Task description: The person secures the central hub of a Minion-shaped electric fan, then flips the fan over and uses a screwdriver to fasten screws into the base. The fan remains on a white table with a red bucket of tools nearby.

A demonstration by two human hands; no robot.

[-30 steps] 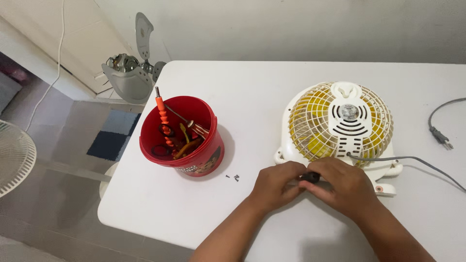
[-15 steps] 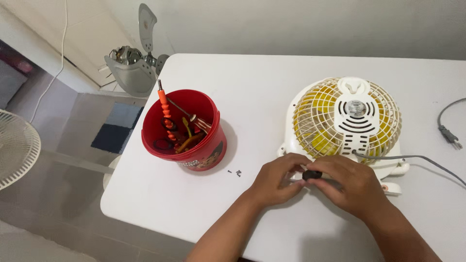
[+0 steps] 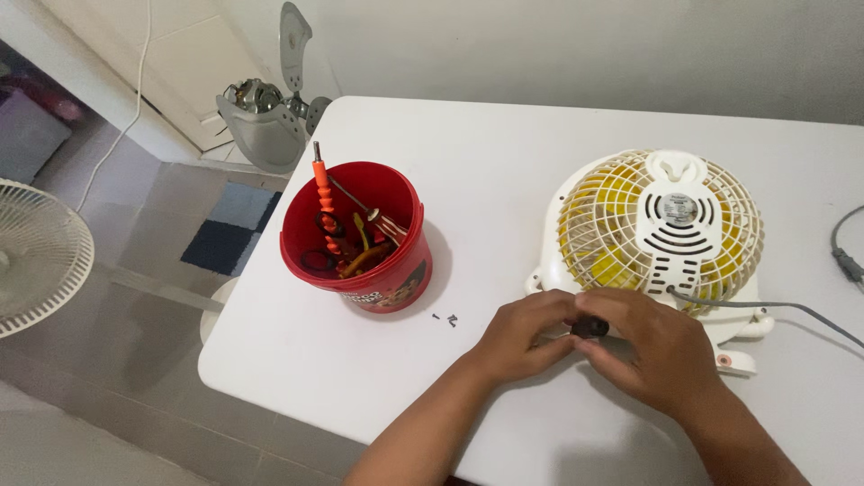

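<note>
Left hand (image 3: 522, 335) and right hand (image 3: 650, 346) closed together on small black tool handle (image 3: 590, 327), at near rim of white-and-yellow fan (image 3: 661, 236) lying grille-up on white table (image 3: 468, 171). Red bucket (image 3: 358, 236) of tools to left; two loose screws (image 3: 445, 319) between bucket and left hand.

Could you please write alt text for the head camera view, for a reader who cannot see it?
Two bare hands, left hand and right hand, grip a small black tool handle at the edge of a white-and-yellow fan lying on a white table. A red bucket of tools stands to the left.
</note>
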